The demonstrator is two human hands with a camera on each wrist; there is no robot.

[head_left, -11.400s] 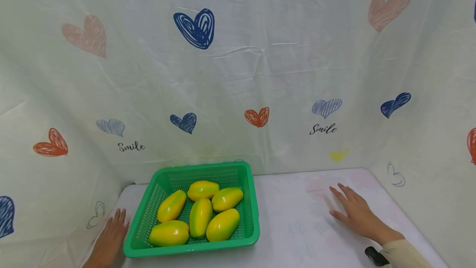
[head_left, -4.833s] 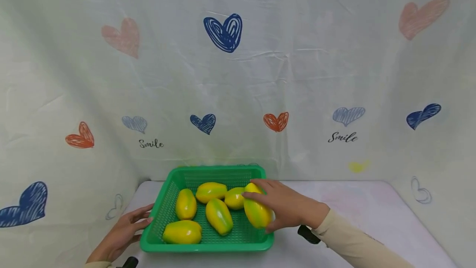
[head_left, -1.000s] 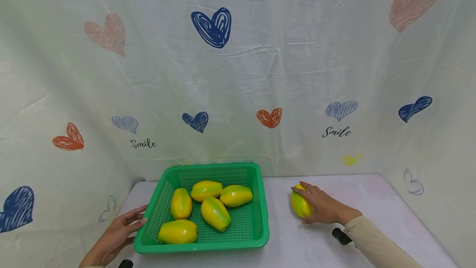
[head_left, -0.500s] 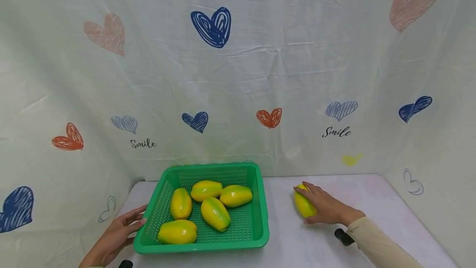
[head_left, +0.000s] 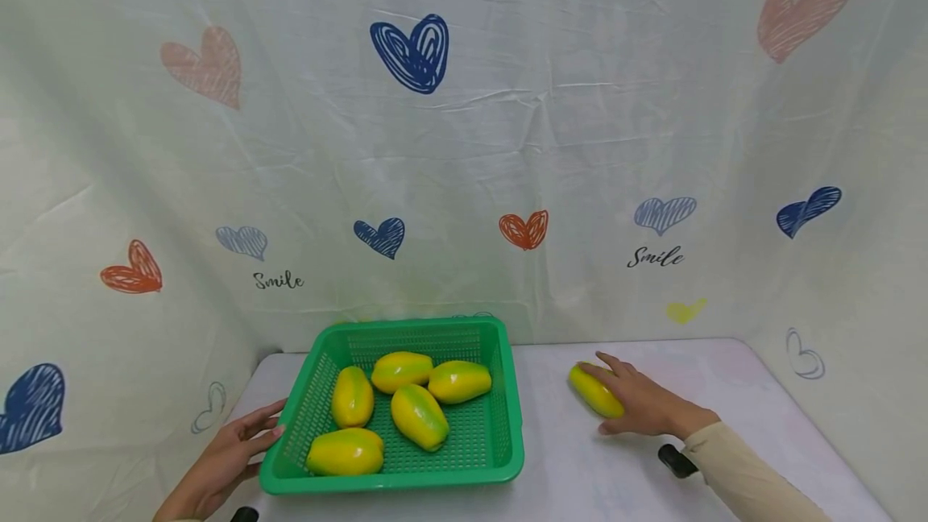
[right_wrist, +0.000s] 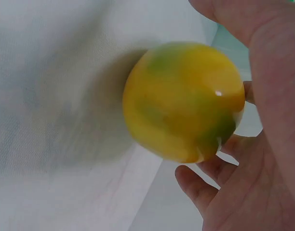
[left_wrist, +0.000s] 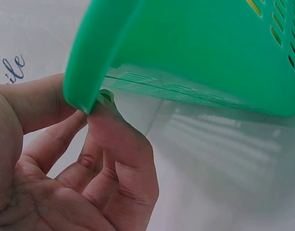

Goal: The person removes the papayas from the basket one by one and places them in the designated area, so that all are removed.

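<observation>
A yellow fruit (head_left: 596, 391) with green streaks lies on the white surface (head_left: 551, 457), to the right of the green basket (head_left: 391, 484) and well apart from it. The right grip (head_left: 641, 405) is spread over it: fingers along its far side, thumb standing off on the near side, with a gap to the palm in the wrist view, so it does not look firmly clasped. The left grip (head_left: 228, 453) pinches the basket's rim on its left side; five more fruits (head_left: 420, 419) lie inside. The fruit's skin is glossy and smooth, so it is probably rather slippery and, being rounded, apt to roll. It looks stiff and undented, likely to bear a firm squeeze; its weight cannot be told by eye. The best hold would be across the thick middle, thumb opposite fingers, rather than by the tapering ends. The basket seems light and slightly flexible, best steadied by its rim.
</observation>
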